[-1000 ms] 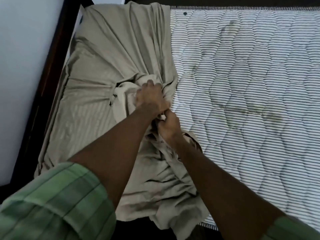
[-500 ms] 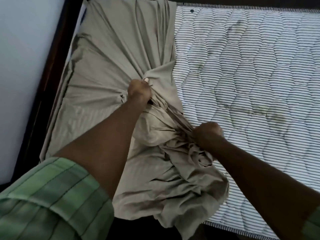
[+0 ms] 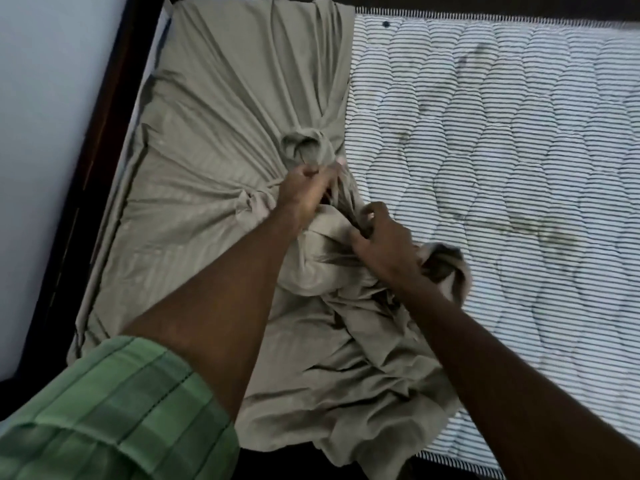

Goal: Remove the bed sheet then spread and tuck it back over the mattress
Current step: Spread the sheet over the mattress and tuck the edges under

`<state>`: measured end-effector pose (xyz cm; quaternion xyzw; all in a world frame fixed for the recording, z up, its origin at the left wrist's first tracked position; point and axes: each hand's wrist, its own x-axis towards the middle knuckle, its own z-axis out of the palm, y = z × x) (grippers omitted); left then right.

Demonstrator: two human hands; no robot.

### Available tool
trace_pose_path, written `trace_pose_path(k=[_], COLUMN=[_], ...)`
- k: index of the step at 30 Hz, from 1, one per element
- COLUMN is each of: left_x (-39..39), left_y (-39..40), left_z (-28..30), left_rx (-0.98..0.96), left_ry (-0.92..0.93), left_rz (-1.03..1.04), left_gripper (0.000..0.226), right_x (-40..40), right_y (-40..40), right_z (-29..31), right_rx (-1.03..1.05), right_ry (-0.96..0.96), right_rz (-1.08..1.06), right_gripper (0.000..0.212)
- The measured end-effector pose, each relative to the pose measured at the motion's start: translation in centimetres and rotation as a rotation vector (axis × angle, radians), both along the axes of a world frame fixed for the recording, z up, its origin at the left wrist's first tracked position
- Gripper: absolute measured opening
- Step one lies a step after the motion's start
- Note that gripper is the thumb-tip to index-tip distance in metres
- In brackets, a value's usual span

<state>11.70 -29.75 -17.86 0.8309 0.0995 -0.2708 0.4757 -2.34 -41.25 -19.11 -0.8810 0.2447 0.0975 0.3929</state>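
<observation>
Gathering continues: the right hand (image 3: 382, 245) has returned toward centre frame, grip clenched on the bed sheet (image 3: 214, 140) beside the left hand (image 3: 304, 188), likewise pinching fabric. Sheet bunched left; mattress (image 3: 502, 168) exposed right, removal unfinished.

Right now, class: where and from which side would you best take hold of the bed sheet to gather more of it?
Probably the bunched knot where the bed sheet folds converge, just beyond the left hand. Come from the near, bare-mattress side; the far-left fabric looks taut.
</observation>
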Motion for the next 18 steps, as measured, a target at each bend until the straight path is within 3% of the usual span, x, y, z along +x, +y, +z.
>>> trace_pose_path(k=[2, 3, 6, 9, 10, 13, 16, 18], left_x=[-0.3, -0.3, 0.1, 0.3, 0.4, 2.7, 6.8, 8.3], left_y=[0.2, 0.2, -0.6, -1.2, -1.3, -1.1, -0.6, -0.8], left_z=[-0.8, -0.7, 0.2, 0.3, 0.4, 0.9, 1.0, 2.2], left_rx=[0.292, 0.382, 0.513, 0.613, 0.589, 0.268, -0.129, -0.285], left_ry=[-0.151, -0.209, -0.304, -0.282, -0.286, -0.227, -0.128, -0.105], left_rz=[-0.302, -0.355, -0.358, -0.433, -0.347, 0.235, 0.641, 0.700], left_gripper=[0.049, 0.050, 0.044, 0.045, 0.048, 0.055, 0.045, 0.037], right_x=[0.4, 0.3, -0.7, -3.2, -4.2, -7.1, -10.2, -11.7], right_y=[2.0, 3.0, 5.2, 5.6, 5.2, 3.8, 3.2, 3.1], right_z=[-0.1, -0.4, -0.6, -1.4, -1.9, -4.1, -4.7, -4.1], right_rx=[0.012, -0.012, 0.032, -0.024, -0.055, 0.012, 0.086, -0.007], right_ry=[0.031, 0.016, -0.016, -0.029, 0.006, 0.153, 0.630, 0.861], right_rz=[0.034, 0.081, 0.130, 0.255, 0.340, 0.630, 0.910, 0.940], right_gripper=[0.045, 0.038, 0.017, 0.026, 0.025, 0.019, 0.030, 0.043])
